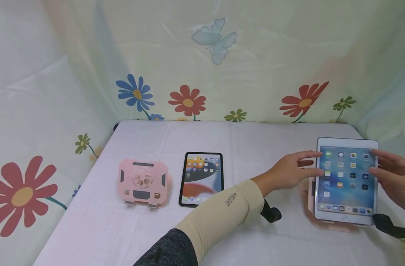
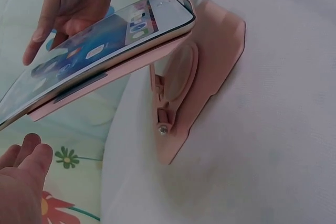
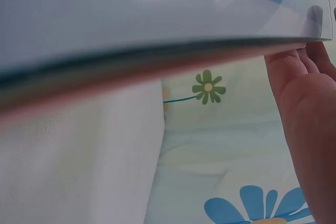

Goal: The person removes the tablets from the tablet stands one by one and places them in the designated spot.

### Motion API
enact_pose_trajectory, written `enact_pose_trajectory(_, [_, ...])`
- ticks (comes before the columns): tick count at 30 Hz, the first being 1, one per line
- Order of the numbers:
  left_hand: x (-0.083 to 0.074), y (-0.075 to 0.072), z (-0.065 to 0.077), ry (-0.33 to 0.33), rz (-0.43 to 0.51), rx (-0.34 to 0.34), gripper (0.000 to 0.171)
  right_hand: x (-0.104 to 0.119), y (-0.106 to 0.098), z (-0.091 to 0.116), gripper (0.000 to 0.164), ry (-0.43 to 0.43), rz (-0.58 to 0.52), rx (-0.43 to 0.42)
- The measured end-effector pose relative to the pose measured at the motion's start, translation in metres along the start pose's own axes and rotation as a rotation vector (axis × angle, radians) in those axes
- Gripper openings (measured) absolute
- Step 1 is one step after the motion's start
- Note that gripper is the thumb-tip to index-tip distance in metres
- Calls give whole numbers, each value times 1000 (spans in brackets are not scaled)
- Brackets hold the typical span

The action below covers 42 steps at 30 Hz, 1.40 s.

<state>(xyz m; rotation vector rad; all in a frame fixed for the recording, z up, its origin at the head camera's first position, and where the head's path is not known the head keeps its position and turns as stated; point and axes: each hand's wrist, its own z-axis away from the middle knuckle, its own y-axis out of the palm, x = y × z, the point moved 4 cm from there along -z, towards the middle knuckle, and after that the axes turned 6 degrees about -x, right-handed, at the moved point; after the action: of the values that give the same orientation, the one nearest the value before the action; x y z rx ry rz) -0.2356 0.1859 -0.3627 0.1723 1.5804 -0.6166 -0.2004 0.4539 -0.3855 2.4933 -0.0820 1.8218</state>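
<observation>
A white-framed tablet [image 1: 347, 177], its screen lit with app icons, leans on a pink folding stand [image 2: 210, 51] at the right of the table. Its lower edge sits in the stand's small lip hooks. My left hand [image 1: 287, 171] reaches across to the tablet's left edge, index finger and thumb extended and their tips right at the frame. On the opposite side, my right hand [image 1: 395, 177] has its fingertips at the right edge, fingers loosely spread. Seen from the left wrist, the stand's hinged arm and round base plate hold the tablet tilted above the table.
A second pink stand [image 1: 142, 181] with dark pads and two metal hooks lies at the left of the white-covered table [image 1: 89, 232]. Beside it lies a black-framed tablet [image 1: 202, 177], partly covered by my left sleeve. A flowered curtain [image 1: 255, 66] hangs behind.
</observation>
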Motion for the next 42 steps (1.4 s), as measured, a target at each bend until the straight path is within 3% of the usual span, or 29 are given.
enact_pose_trajectory(10, [0, 2, -2, -16, 26, 17, 48, 1, 3, 1, 54, 11, -5, -15])
enact_pose_trajectory(18, [1, 6, -4, -19, 49, 48, 50, 0, 2, -2, 50, -3, -140, 39])
enact_pose_trajectory(26, [1, 6, -8, 6, 27, 35, 48, 1, 4, -2, 48, 17, -159, 21])
enact_pose_trajectory(29, [0, 5, -9, 6, 26, 26, 48, -10, -7, -5, 49, 44, -144, 9])
enact_pose_trajectory(33, [0, 5, -9, 11, 28, 22, 47, -42, -44, -15, 52, 30, -90, 25])
enact_pose_trajectory(35, [-1, 5, -9, 23, 28, 25, 47, -48, -52, -16, 52, 22, -60, 24])
enact_pose_trajectory(37, [-2, 4, -9, 31, 29, 26, 46, -40, -46, -13, 52, 35, -63, 21])
enact_pose_trajectory(42, [-7, -3, -8, 38, 40, 16, 46, 7, -3, -3, 50, 45, -110, 35])
